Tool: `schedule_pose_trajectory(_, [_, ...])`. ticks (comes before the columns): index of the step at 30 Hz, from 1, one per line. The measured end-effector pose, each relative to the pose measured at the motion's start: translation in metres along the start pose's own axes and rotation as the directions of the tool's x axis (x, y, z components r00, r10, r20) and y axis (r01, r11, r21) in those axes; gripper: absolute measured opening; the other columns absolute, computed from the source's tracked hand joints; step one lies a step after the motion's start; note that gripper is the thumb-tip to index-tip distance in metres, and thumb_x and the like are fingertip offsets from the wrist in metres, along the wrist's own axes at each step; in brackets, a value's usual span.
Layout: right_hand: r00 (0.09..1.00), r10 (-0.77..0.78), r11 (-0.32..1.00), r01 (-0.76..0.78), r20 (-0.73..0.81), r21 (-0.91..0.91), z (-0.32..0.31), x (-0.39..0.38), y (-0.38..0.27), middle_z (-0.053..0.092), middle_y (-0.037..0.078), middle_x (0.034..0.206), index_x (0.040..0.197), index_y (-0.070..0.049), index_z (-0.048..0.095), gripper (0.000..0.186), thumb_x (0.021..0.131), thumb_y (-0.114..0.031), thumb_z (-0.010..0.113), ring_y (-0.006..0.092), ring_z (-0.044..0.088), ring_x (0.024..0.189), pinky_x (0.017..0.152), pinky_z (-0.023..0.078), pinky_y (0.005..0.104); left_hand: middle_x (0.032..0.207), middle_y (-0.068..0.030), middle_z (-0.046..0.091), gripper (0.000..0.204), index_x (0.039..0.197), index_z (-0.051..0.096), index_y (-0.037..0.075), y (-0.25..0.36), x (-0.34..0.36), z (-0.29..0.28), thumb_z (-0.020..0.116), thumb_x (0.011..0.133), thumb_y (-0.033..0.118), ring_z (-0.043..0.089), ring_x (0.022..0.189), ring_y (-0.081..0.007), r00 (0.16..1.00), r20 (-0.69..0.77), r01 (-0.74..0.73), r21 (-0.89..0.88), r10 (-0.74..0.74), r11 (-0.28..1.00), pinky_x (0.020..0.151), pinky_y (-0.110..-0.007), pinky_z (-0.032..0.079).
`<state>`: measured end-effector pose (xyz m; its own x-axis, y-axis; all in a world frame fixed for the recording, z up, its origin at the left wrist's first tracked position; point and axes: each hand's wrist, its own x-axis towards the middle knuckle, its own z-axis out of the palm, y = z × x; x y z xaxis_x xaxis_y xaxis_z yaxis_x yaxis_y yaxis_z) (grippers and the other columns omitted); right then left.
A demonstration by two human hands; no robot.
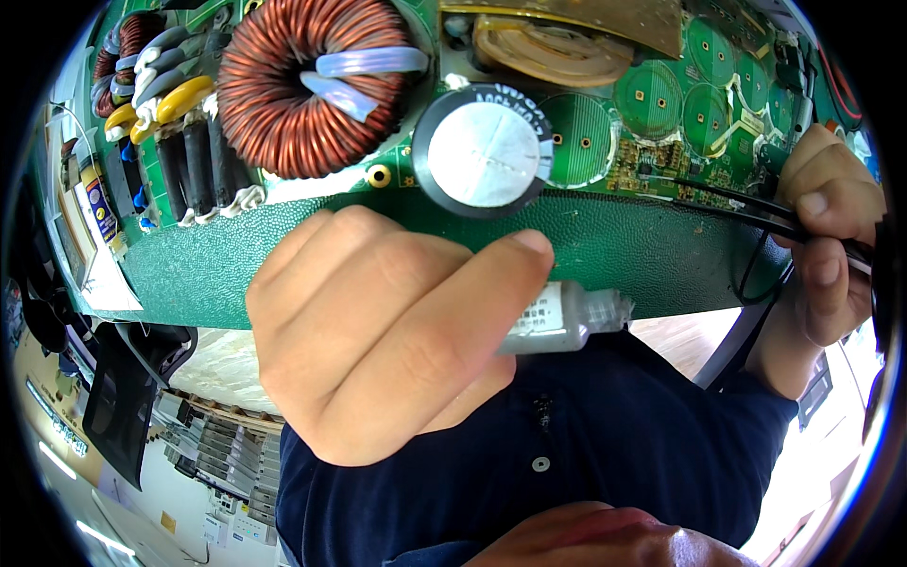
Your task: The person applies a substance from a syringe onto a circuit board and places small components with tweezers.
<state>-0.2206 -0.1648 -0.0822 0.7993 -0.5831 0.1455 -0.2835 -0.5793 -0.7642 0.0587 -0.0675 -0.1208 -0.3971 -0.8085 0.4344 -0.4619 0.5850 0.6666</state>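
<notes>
My left hand (pixel 378 331) fills the middle of the view, closed around a small grey translucent bottle (pixel 567 317) whose tip points right. At the right edge my right hand (pixel 831 236) grips black tweezers (pixel 727 197); their thin tips reach left onto small parts of a green circuit board (pixel 652 104). The board carries a big copper toroid coil (pixel 283 104) and a black round capacitor with a silver top (pixel 484 151). It lies on a green textured mat (pixel 614 246), just beyond both hands.
Yellow and grey sleeved wires (pixel 170 99) and black tubular parts (pixel 194 165) crowd the board's left end. My dark blue shirt (pixel 586 444) fills the lower middle. A black chair (pixel 123 387) and stacked boxes (pixel 236 454) show at lower left.
</notes>
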Motion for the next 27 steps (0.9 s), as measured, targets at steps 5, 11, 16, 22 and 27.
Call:
schedule_pose_trajectory(5, [1.0,0.0,1.0,0.0,0.0,-0.008,-0.0002,-0.0006,0.0009,0.044,0.005,0.063,0.097,-0.005,0.054,0.026,0.085,-0.028,0.054,0.0156,0.04,0.056,0.052,0.029,0.0279,0.068,-0.0147,0.06,0.04,0.09,0.057,-0.009,-0.0006,-0.0002,0.0007,0.069,0.056,0.007,0.049,0.047,-0.0167,1.0,-0.002,-0.004,0.0,0.004,1.0,0.042,-0.024,0.034])
schedule_pose_trajectory(11, [1.0,0.004,1.0,-0.004,0.007,0.0,-0.0007,-0.0012,0.0009,0.044,0.005,0.063,0.096,-0.005,0.054,0.026,0.085,-0.028,0.054,0.0157,0.04,0.056,0.052,0.029,0.0277,0.068,-0.0144,0.06,0.04,0.09,0.057,-0.009,0.0002,0.0,0.0013,0.069,0.056,0.008,0.05,0.048,-0.0166,1.0,-0.003,0.0,0.001,0.0,1.0,0.042,-0.024,0.034])
schedule_pose_trajectory(16, [1.0,-0.005,1.0,0.005,0.006,0.023,-0.0002,-0.0003,0.0014,0.044,0.005,0.063,0.097,-0.005,0.054,0.025,0.085,-0.028,0.053,0.0157,0.04,0.057,0.053,0.029,0.0281,0.068,-0.0141,0.06,0.04,0.091,0.057,-0.008,0.0001,-0.0003,0.0022,0.069,0.056,0.008,0.05,0.048,-0.0165,1.0,-0.017,0.001,0.003,-0.001,1.0,0.042,-0.024,0.034])
schedule_pose_trajectory(22, [1.0,0.002,1.0,-0.002,-0.02,0.027,0.0,-0.0025,0.0017,0.044,0.007,0.065,0.097,-0.005,0.053,0.025,0.085,-0.027,0.053,0.0166,0.04,0.058,0.054,0.029,0.0287,0.068,-0.0138,0.06,0.039,0.091,0.057,-0.008,0.0008,0.0,0.0014,0.069,0.057,0.007,0.05,0.048,-0.0168,1.0,-0.01,0.01,0.0,-0.01,1.0,0.042,-0.024,0.034])
schedule_pose_trajectory(27, [0.999,0.006,1.0,-0.006,-0.032,0.021,0.0018,-0.0026,0.0015,0.044,0.007,0.065,0.096,-0.005,0.053,0.025,0.085,-0.027,0.053,0.0173,0.04,0.058,0.054,0.029,0.0288,0.068,-0.0139,0.06,0.039,0.092,0.057,-0.008,0.0008,0.0001,-0.0003,0.069,0.057,0.007,0.05,0.048,-0.0173,1.0,0.008,0.009,-0.001,-0.009,1.0,0.043,-0.025,0.035])
